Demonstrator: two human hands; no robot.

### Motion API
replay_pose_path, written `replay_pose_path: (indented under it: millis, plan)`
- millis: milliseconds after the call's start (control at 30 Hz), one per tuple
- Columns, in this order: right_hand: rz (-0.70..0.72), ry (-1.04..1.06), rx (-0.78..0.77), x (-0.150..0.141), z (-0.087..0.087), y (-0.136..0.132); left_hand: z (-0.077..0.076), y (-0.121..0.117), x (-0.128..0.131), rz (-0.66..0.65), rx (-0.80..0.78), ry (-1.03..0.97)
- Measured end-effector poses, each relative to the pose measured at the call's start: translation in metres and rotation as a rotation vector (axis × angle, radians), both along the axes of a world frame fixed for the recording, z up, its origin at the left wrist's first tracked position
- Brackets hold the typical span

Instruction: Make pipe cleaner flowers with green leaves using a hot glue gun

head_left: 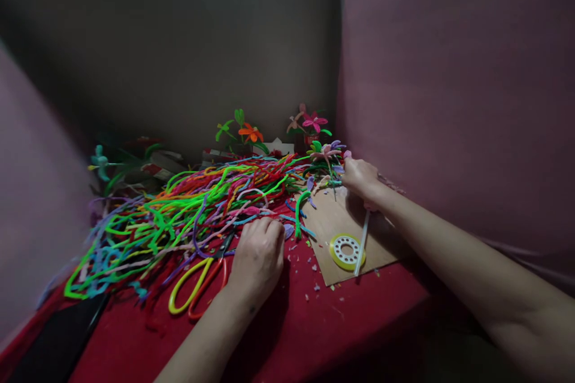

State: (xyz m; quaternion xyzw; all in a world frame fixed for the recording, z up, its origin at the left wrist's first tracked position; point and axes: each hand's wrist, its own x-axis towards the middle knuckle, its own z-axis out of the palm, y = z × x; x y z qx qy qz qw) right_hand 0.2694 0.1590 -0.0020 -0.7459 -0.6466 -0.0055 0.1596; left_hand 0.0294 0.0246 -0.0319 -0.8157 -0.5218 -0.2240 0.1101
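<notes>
My left hand (258, 251) is over the red cloth at the front edge of the pile of fuzzy pipe cleaners (193, 197), its fingers curled. What it holds, if anything, is hidden. Beside it lie scissors (191, 287) with yellow and red handles, their blades partly under the pile. My right hand (362, 178) reaches to the back right, fingers closed, next to a pink and purple pipe-cleaner flower (327, 155). A small pink bit (347, 155) shows at its fingers; I cannot make out what is gripped.
A brown board (330, 263) bears a yellow-rimmed tape roll (347, 251) and a whitish stick (363, 242). Coloured scraps litter the red tablecloth (305, 323). Finished flowers, orange (250, 133) and pink (314, 122), stand by the wall. A black object (58, 341) lies front left.
</notes>
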Motion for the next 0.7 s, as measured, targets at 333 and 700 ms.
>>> replay_pose_path:
  millis: [333,700]
  plan:
    - [0.289,0.632,0.31,-0.018,0.004,-0.074,0.011,-0.006,0.009,-0.123,-0.288,-0.71]
    - [0.654,1.02,0.085,-0.083,-0.027,-0.158,0.018,-0.017,0.021,-0.283,-0.825,-1.388]
